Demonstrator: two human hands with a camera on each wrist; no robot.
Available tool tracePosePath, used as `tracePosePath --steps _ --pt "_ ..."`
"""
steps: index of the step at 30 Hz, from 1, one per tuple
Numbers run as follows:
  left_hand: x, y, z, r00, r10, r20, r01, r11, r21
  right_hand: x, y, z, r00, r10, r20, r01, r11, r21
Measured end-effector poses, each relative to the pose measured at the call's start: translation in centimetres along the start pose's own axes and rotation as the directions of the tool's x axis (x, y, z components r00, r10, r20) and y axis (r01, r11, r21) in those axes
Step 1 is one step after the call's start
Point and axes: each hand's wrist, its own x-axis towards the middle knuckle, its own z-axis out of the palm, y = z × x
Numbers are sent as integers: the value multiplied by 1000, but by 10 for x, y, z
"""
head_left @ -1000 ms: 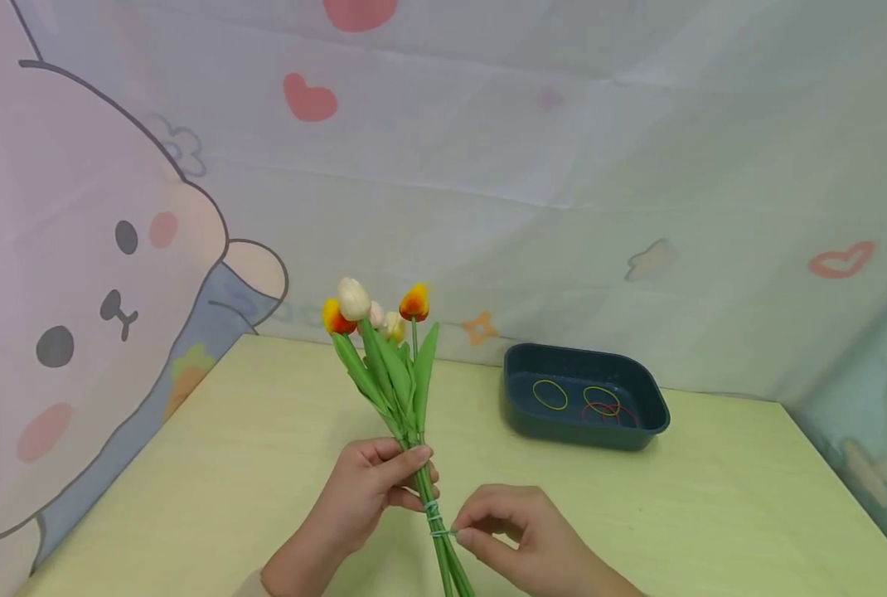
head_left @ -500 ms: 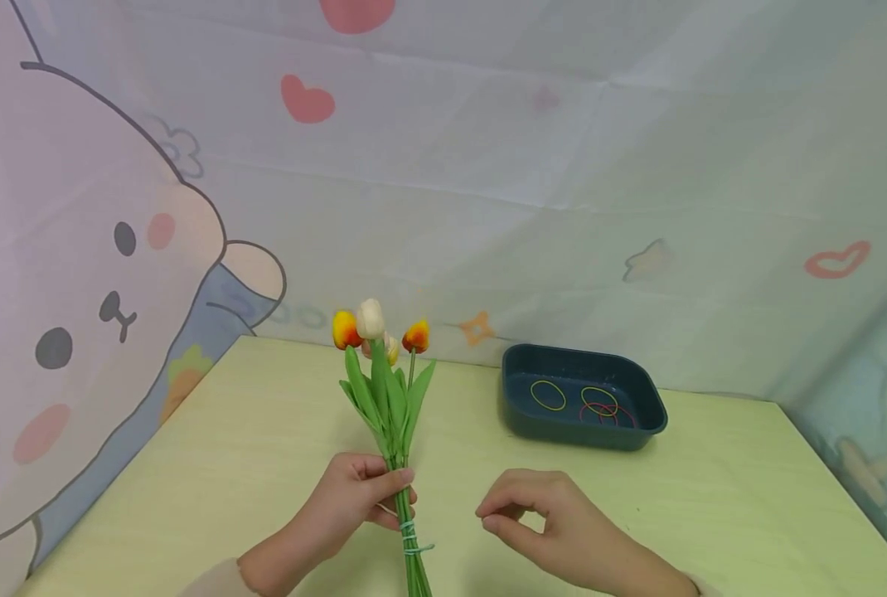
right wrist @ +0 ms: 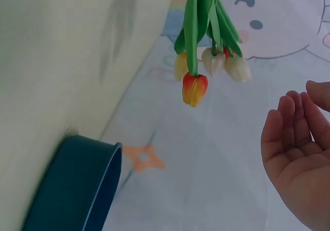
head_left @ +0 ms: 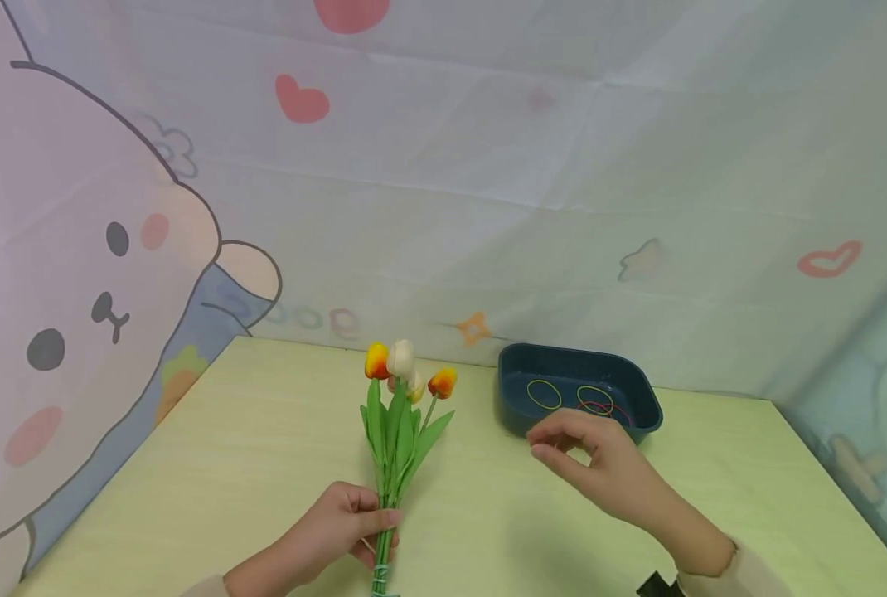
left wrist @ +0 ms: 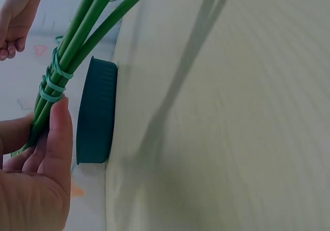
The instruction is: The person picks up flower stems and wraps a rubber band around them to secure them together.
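Note:
My left hand (head_left: 339, 526) grips a bunch of artificial tulips (head_left: 395, 431) by the green stems, blooms pointing away over the table. The blooms are orange-yellow, white and pale yellow. A mint-green elastic band (left wrist: 54, 79) is wound several times around the stems, just beyond my left fingers in the left wrist view. My right hand (head_left: 600, 464) is raised in front of the tray, fingers loosely bent and thumb close to the index finger, with nothing held. In the right wrist view the right hand (right wrist: 301, 153) shows an empty palm, apart from the blooms (right wrist: 194, 89).
A dark teal tray (head_left: 506, 410) stands at the back right of the pale wooden table (head_left: 227, 456). Yellow rubber bands (head_left: 559, 399) and red ones lie in it. A printed cloth (head_left: 443, 166) hangs behind the table. Something small and black (head_left: 656, 585) shows beside the right wrist.
My right hand has let go of the elastic band's loose end and moved up and right toward the tray. The left hand has lowered the tulips toward the near edge.

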Motion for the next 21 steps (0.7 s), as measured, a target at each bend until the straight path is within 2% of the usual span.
tracePosePath --steps 4,8,11,17,21 --pt "1 -10 -2 999 -27 44 26 1000 16 3 18 -7 991 135 -26 -134 991 19" --pt "3 -18 -2 997 -56 54 56 998 6 4 42 -12 969 238 -60 -240 970 -45" --pt "3 -21 -2 997 -68 48 68 998 -4 4 60 -14 956 280 -89 -287 956 -69" --pt "7 -30 -2 995 -82 51 84 996 -29 2 91 -14 927 356 -118 -361 932 -22" --pt "10 -35 -4 994 -94 56 96 995 -41 0 110 -13 921 363 -138 -372 927 -43"
